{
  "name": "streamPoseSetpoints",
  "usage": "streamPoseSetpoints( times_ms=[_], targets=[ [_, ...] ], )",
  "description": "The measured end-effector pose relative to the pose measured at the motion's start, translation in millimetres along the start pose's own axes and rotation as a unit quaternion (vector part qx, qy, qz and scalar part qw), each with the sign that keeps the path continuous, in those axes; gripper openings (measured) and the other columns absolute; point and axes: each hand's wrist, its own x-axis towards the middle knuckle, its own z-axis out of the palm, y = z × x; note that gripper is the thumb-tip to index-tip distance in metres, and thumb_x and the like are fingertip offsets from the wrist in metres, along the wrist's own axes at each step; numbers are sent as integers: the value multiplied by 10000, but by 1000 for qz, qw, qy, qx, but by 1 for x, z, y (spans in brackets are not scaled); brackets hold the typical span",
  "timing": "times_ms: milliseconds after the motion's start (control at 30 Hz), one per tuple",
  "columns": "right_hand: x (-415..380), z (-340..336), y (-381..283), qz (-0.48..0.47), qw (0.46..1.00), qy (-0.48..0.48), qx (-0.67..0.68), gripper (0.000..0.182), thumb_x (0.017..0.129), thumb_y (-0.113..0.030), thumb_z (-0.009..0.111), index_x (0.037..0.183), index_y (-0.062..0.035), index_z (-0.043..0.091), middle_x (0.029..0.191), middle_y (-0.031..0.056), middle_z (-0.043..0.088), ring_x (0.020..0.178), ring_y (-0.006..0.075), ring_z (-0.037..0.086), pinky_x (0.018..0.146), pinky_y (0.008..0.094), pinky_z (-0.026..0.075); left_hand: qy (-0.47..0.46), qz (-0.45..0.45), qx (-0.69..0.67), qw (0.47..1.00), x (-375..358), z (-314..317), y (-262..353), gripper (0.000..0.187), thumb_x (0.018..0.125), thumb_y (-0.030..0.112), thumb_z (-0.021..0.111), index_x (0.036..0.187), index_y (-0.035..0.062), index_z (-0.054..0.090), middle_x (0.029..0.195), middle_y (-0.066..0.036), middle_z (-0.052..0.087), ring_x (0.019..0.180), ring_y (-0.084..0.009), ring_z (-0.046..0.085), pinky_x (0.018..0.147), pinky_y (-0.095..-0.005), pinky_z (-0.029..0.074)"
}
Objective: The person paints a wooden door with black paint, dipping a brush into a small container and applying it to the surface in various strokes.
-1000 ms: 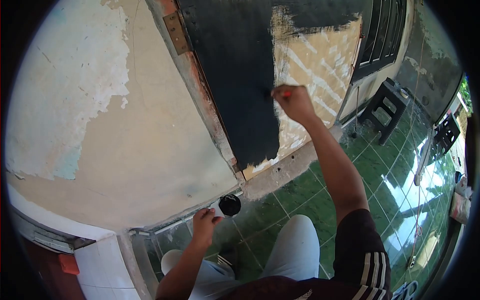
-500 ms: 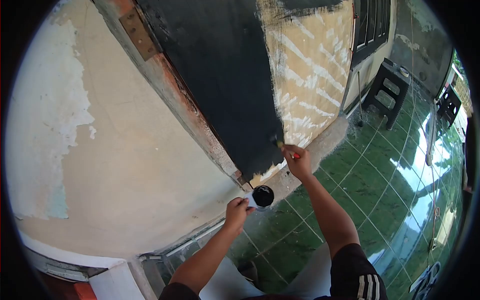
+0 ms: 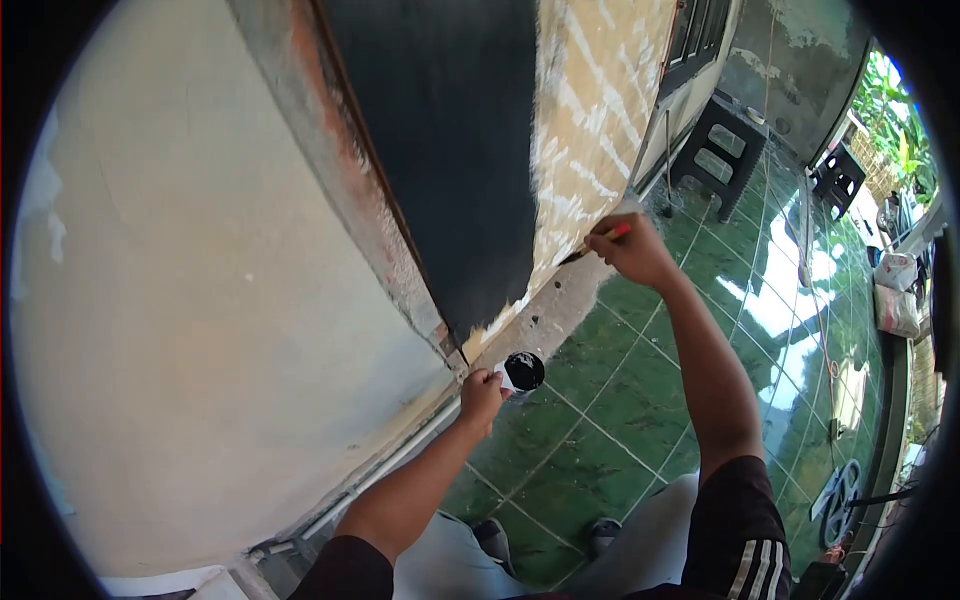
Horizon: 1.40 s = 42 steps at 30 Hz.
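My left hand [image 3: 484, 398] is closed on a small cup of black paint [image 3: 525, 372], held low in front of the door's bottom corner. My right hand [image 3: 632, 248] grips a paintbrush [image 3: 620, 231] by its red handle. Its dark bristles point left and overlap the lower edge of the door's tan part. The door panel [image 3: 450, 140] is coated black on the left, with a ragged bottom edge. To the right it stays tan with white streaks [image 3: 590, 110].
A bare plaster wall [image 3: 200, 330] runs along the left, beside a rough door frame [image 3: 350, 150]. Green tiles [image 3: 590, 420] cover the floor. A black stool [image 3: 722, 155] stands at the back right; a fan-like round object [image 3: 842, 505] lies at lower right.
My right hand has moved right and up with the paintbrush, off the black area to the tan part's bottom edge. The view has turned right; my left hand still holds the cup.
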Motion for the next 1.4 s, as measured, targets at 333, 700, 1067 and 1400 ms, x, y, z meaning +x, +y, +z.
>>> streamPoseSetpoints(
  times_ms=[333, 700, 1067, 1400],
  targets=[
    [-59, 46, -26, -44, 981, -167, 86, 150, 854, -120, 674, 907, 0, 745, 698, 92, 690, 628, 144, 637, 628, 298, 502, 53, 62, 22, 996, -37, -16, 11, 210, 1027, 176, 567, 899, 12, 595, 863, -49, 585, 772, -133, 599, 737, -284, 561],
    [-112, 64, -18, -126, 958, -254, -40, 149, 839, -147, 763, 913, -25, 720, 781, 135, 693, 728, 241, 663, 711, 347, 514, 85, 114, 52, 988, -89, 7, 16, 217, 1046, 176, 544, 972, -22, 595, 914, -53, 579, 852, -141, 604, 816, -316, 583],
    [-114, 153, 28, -239, 925, -274, -109, 114, 820, -140, 679, 879, -74, 750, 852, 201, 703, 842, 392, 687, 766, 494, 548, 95, 116, 123, 981, -107, 22, 25, 222, 1054, 160, 526, 976, -37, 591, 919, -55, 584, 820, -121, 611, 783, -302, 597],
    [-110, 156, 43, -264, 917, -265, -140, 109, 804, -144, 678, 825, -51, 728, 826, 207, 697, 817, 399, 688, 774, 493, 551, 112, 127, 117, 979, -90, 29, 21, 217, 1047, 149, 529, 952, -33, 598, 906, -59, 594, 809, -123, 622, 729, -299, 603]
  ],
)
